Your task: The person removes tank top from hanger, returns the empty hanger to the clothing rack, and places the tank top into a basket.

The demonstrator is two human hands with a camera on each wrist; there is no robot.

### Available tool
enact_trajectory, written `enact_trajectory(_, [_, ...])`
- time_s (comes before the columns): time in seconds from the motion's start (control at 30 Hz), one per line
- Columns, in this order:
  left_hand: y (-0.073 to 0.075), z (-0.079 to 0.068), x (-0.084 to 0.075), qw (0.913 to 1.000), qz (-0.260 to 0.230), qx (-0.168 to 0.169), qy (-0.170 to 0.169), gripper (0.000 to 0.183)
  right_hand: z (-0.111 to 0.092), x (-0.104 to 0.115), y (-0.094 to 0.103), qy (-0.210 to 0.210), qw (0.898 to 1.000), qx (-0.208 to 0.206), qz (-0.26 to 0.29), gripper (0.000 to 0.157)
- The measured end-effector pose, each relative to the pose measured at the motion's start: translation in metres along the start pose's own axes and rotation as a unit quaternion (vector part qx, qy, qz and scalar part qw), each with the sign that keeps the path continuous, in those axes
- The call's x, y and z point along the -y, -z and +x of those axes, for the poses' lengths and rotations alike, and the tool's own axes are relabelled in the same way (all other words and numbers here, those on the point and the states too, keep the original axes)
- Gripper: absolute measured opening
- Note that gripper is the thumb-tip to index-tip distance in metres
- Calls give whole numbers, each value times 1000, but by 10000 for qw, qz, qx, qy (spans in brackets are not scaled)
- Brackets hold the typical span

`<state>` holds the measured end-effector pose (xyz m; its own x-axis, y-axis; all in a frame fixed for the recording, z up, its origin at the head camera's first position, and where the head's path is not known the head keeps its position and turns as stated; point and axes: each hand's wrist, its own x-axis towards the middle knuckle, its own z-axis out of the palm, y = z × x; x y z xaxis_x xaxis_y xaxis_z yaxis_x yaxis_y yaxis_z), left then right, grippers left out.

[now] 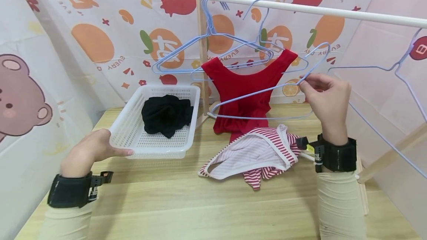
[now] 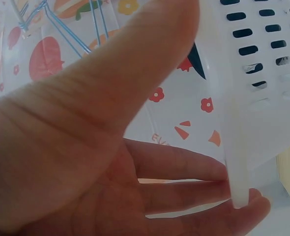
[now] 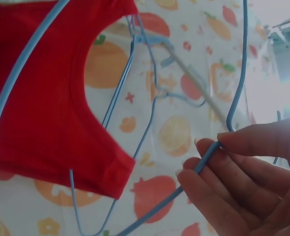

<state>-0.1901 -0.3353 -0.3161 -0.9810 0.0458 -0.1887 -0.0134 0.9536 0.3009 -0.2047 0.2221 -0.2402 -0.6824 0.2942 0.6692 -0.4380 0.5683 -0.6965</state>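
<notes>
A light blue hanger (image 1: pixel 250 95) is pinched at the neck between the thumb and fingers of the right hand (image 1: pixel 328 97); its hook rises above that hand and its bars reach leftward. Beyond it, left of the right hand, a red sleeveless garment (image 1: pixel 247 79) hangs on another blue hanger. Below and left of the same hand, a red-and-white striped garment (image 1: pixel 250 149) lies on the wooden table (image 1: pixel 166 203). The left hand (image 1: pixel 88 149) grips the nearest corner of a white basket (image 1: pixel 160 155), thumb and fingers either side of its rim. Black cloth (image 1: pixel 166 114) lies inside, right of that hand.
</notes>
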Motion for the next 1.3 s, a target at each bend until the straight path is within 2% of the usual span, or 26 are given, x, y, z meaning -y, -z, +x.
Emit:
enact_trajectory(0.23, [0,0,0,10000,60,21,43,82,31,-14,-1,-445,9959,564,558,28])
enact_trajectory(0.6, [0,-2,-2,10000,62,-15,32,75,58,-20,3,-647,9931,885,418,33])
enact_trajectory(0.73, [-1,-2,-2,10000,61,-44,-1,73,70,-22,8,-884,9881,991,771,20])
enact_trajectory(0.87, [0,-1,-1,9999,95,-25,43,81,81,-20,13,-1106,9798,1087,1265,5])
enact_trajectory(0.97, [0,0,-1,9999,109,-27,78,87,87,-18,15,-1268,9762,1105,1367,5])
enact_trajectory(1.07, [-1,0,-1,9999,112,-52,73,86,94,-14,16,-1380,9762,1086,1270,4])
enact_trajectory(1.3, [0,0,-2,9999,111,-92,22,81,107,-6,20,-1549,9722,998,1448,3])
